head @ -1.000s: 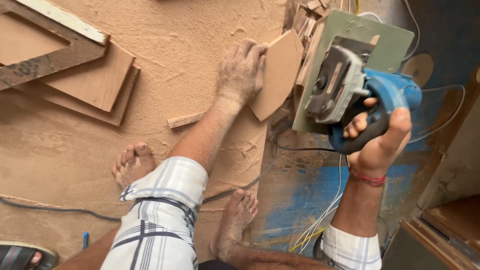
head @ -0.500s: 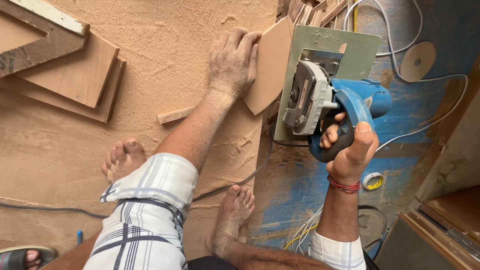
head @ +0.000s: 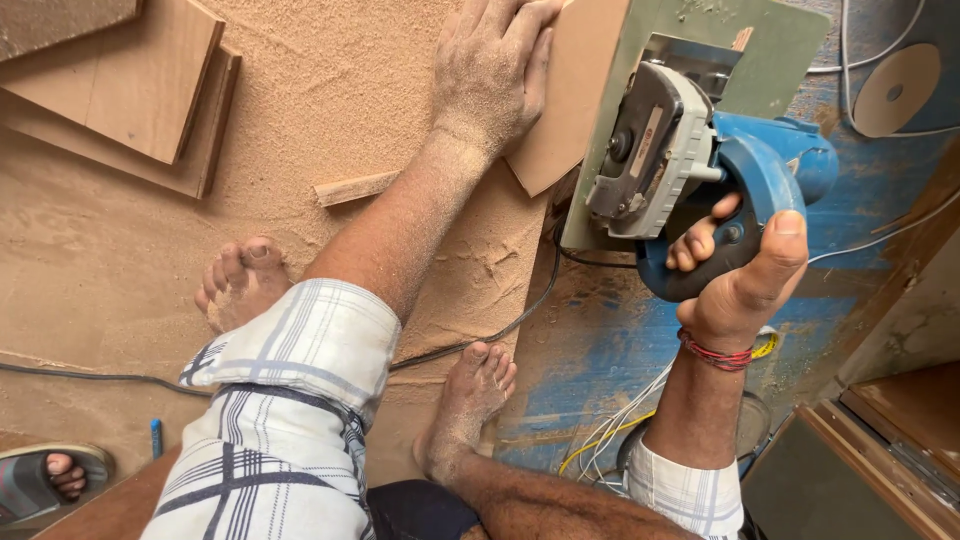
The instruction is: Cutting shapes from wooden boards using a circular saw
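Head view shows us the floor (head: 120,290), covered with pale sawdust on the left side and painted blue on the right. At the top left we see a stack of boards (head: 130,90) lying flat on the sawdust. Near the top middle lies a wood panel (head: 565,100), and the green base plate of the saw (head: 700,130) sits over its right edge. Our left hand (head: 490,65) presses flat on the panel, fingers stretched and close together, dusty with sawdust. Our right hand (head: 740,270) is clamped around the blue handle of the saw, thumb pointing up, fingers wrapped under the grip. A red thread (head: 715,352) goes around the right wrist. Our two bare feet stand on the floor below the panel. A small wood strip (head: 355,187) lies just beside the left forearm. A black cable (head: 480,335) runs across the floor near the feet.
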